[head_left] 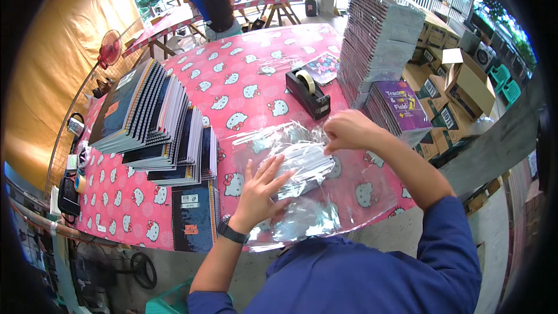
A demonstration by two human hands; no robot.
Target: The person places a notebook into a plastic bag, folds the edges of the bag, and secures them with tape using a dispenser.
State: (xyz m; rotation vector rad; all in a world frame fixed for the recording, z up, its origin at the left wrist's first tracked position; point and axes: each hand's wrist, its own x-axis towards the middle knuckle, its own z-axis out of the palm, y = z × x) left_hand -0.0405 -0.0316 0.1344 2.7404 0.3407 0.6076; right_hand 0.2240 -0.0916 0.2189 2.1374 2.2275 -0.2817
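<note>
In front of me a pile of clear plastic bags (308,212) lies on the table, with a bunched, shiny whitish part (311,163) in its middle. My left hand (261,189), a dark watch on its wrist, rests on the plastic with fingers spread. At the pile's far right my right hand (351,131) is closed in a pinch on the plastic; its fingertips are partly hidden. Just beyond sits a black tape dispenser (311,96) with a roll of tape. Left of the plastic stand stacks of dark spiral notebooks (189,139), one notebook (195,215) lying flat nearest me.
Tall stacks of wrapped books (378,40) and purple-covered books (401,104) rise at the right. Beyond them are cardboard boxes (465,87). A pink patterned cloth (238,87) covers the table. Far off, people (215,6) are at another table; a red fan (109,49) stands left.
</note>
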